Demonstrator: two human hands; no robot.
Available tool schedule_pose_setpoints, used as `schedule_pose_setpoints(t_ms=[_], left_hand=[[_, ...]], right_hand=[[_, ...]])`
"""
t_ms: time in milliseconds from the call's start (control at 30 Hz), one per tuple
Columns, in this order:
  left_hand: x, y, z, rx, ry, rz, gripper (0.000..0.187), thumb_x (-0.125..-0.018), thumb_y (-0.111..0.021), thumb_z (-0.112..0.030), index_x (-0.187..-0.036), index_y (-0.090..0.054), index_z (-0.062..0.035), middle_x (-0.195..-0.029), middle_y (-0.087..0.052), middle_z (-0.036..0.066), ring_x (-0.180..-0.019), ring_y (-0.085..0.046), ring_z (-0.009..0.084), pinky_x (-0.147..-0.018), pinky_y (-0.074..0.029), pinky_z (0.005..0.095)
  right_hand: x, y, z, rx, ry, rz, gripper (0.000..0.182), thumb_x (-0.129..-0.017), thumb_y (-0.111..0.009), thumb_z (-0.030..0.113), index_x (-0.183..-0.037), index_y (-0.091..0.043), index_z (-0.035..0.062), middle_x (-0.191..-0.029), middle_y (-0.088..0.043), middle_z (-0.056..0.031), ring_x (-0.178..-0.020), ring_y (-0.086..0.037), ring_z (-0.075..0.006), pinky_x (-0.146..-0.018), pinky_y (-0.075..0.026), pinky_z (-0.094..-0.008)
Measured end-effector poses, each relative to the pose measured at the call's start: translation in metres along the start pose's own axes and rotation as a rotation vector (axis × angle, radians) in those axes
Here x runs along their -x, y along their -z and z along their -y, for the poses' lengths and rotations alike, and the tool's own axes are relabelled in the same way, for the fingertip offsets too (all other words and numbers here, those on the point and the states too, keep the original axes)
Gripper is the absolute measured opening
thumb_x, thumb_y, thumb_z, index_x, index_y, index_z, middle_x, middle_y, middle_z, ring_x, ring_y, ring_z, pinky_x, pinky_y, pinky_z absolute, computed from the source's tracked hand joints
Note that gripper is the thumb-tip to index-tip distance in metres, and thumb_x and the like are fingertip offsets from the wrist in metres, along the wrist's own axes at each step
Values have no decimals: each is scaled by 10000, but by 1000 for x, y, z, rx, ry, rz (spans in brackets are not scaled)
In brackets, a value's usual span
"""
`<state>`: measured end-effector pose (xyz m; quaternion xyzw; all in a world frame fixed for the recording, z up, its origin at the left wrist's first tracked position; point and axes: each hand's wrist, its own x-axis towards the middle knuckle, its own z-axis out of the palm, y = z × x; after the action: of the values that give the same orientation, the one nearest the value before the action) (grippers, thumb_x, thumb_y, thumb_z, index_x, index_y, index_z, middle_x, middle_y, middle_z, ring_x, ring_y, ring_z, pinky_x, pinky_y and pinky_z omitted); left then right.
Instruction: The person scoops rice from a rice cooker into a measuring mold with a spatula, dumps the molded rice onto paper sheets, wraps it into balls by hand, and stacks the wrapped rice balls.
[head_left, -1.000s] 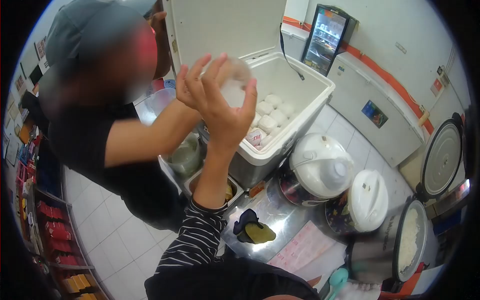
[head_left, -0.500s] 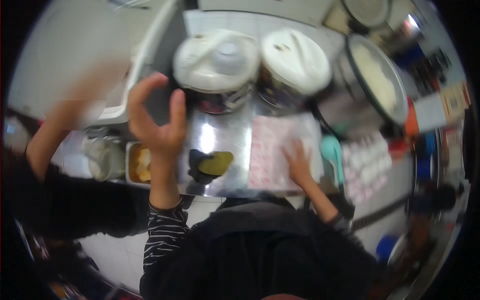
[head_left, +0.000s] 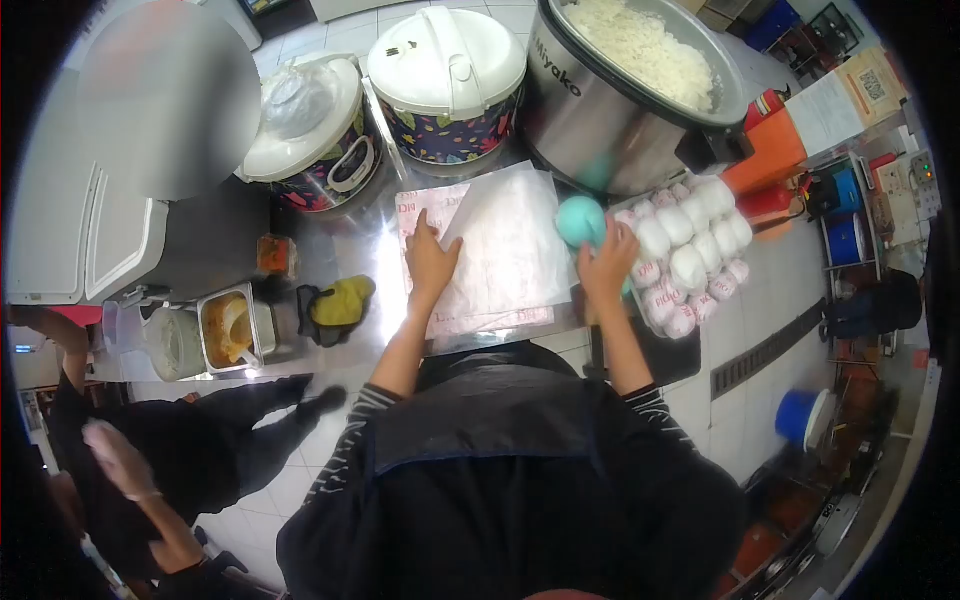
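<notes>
My left hand (head_left: 432, 258) lies flat on a sheet of printed wrapping paper (head_left: 500, 250) spread on the steel counter (head_left: 330, 240). At the paper's right edge, my right hand (head_left: 606, 268) grips the handle of a teal rice scoop (head_left: 582, 220). Just right of that hand sits a pile of several wrapped white rice balls (head_left: 685, 255). Behind the scoop stands a big open rice cooker (head_left: 640, 100) full of white rice.
Two closed white-lidded cookers (head_left: 310, 125) (head_left: 448, 85) stand at the back of the counter. A yellow-black cloth (head_left: 338, 305) and a metal sauce tub (head_left: 232, 330) lie to the left. Another person in black (head_left: 150, 470) stands at the lower left beside a white cooler (head_left: 90, 240).
My view swung down from the cooler to the counter. My left hand dropped from a raised position onto the paper. My right hand moved off the paper and took the teal scoop.
</notes>
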<state>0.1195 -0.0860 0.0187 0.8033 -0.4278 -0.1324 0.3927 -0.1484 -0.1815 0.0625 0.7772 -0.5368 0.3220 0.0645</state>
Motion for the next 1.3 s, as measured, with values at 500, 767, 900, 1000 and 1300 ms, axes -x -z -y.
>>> schedule_pose_setpoints(t_ms=[500, 767, 900, 1000, 1300], left_hand=[[42, 8, -5, -151, 202, -234, 552, -699, -743, -196, -1149, -489, -3, -915, -565, 187, -871, -556, 349, -764, -436, 422], [89, -19, -155, 1171, 249, 858, 776, -822, -599, -39, -1455, -153, -85, -1365, -356, 131, -1189, -437, 222, -836, -448, 324], [71, 0, -188, 773, 234, 782, 412, -866, -535, -81, -1263, -448, -10, -1183, -524, 142, -1074, -508, 209, -848, -436, 325], [54, 1, -209, 846, 105, 547, 316, -946, -489, -215, -1185, -471, -10, -1038, -588, 137, -732, -577, 178, -566, -438, 269], [25, 8, -202, 1142, 227, 274, 376, -971, -421, -239, -1268, -379, -14, -728, -477, 51, -390, -321, 72, -347, -250, 197]], right_hand=[[20, -4, -41, -170, -119, 554, 688, -754, -614, 41, -1371, -310, 32, -1191, -434, -285, -982, -518, -426, -839, -420, -507], [-13, 78, 6, -1013, -101, 376, 510, -896, -538, 137, -1294, -310, -85, -1150, -495, -288, -1028, -522, -420, -861, -427, -419], [-62, 106, 11, -800, 402, 205, 447, -852, -593, 131, -1209, -420, -75, -983, -543, -236, -895, -547, -384, -785, -436, -441], [-112, 128, 10, -699, 514, -12, 447, -843, -607, 141, -1205, -445, -66, -927, -558, -209, -745, -564, -361, -645, -450, -423], [-419, 91, -75, 231, 656, -70, 181, -858, -518, 159, -997, -512, 44, -749, -623, -155, -634, -618, -361, -537, -493, -454]])
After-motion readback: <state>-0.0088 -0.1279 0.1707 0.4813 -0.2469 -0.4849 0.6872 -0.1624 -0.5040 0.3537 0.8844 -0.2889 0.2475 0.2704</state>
